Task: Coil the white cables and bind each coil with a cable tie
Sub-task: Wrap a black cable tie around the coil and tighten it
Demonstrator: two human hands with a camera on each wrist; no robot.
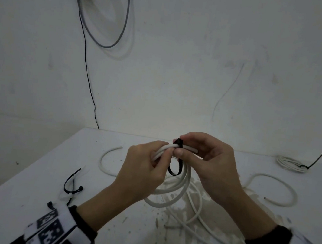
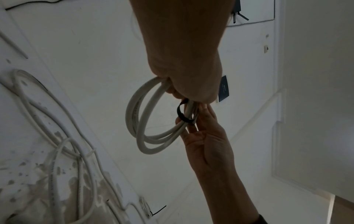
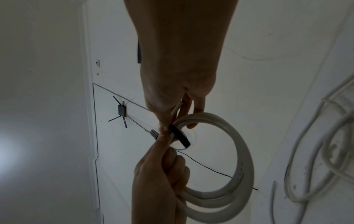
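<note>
Both hands hold a coil of white cable [image 1: 177, 184] above the white table [image 1: 32, 178]. My left hand [image 1: 148, 166] grips the top of the coil, fingers curled round the strands. My right hand [image 1: 202, 157] pinches the same strands beside it, where a black cable tie [image 1: 175, 168] loops loosely round them. The left wrist view shows the coil [image 2: 138, 121] hanging below the left hand [image 2: 184, 75] with the tie [image 2: 182, 116] round it. In the right wrist view the coil [image 3: 239, 159] and the tie [image 3: 180, 136] sit between the two hands.
A coil bound with a black tie [image 1: 291, 164] lies at the table's far right. Loose white cables [image 1: 273, 189] sprawl right of and under my hands, another curve [image 1: 107, 160] to the left. Spare black ties [image 1: 71, 184] lie near the left. Cables hang on the wall [image 1: 106, 28].
</note>
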